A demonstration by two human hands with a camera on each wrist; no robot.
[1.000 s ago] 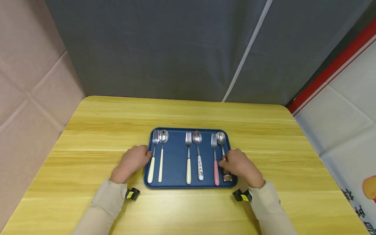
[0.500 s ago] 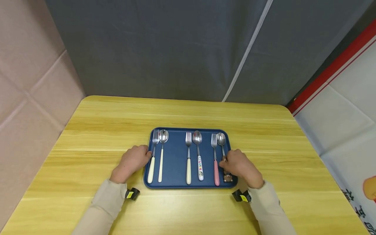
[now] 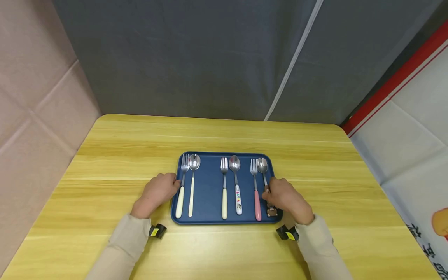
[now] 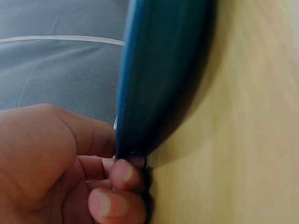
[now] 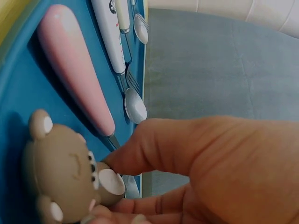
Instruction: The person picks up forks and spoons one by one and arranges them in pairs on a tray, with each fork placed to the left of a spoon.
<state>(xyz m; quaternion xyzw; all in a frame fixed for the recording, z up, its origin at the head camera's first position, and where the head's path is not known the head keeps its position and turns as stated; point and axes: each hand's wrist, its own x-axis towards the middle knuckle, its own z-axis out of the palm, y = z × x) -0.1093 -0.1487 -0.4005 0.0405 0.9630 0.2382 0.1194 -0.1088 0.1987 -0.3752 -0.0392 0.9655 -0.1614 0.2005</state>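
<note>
A dark blue tray (image 3: 210,202) lies on the wooden table, bearing forks and spoons in three pairs. My left hand (image 3: 159,193) grips its left rim; in the left wrist view the thumb is on the rim's upper side and fingertips (image 4: 124,171) are curled at its underside. My right hand (image 3: 288,197), at the right side, pinches a spoon (image 3: 262,165) by its brown bear-shaped handle (image 5: 65,172), between thumb and fingers. Just left of it lies a pink-handled fork (image 3: 257,206). Part of the bear handle is hidden by the hand in the head view.
A cream-handled fork (image 3: 224,202) and a spoon with a patterned white handle (image 3: 238,200) lie mid-tray. Another cream-handled fork (image 3: 180,202) and slim spoon (image 3: 191,198) lie at the left. A grey curtain (image 3: 192,58) hangs behind the table (image 3: 224,252).
The bear-handled spoon has shifted very slightly, its handle end a touch to the right. Both hands stay where they were, and the tray has not moved.
</note>
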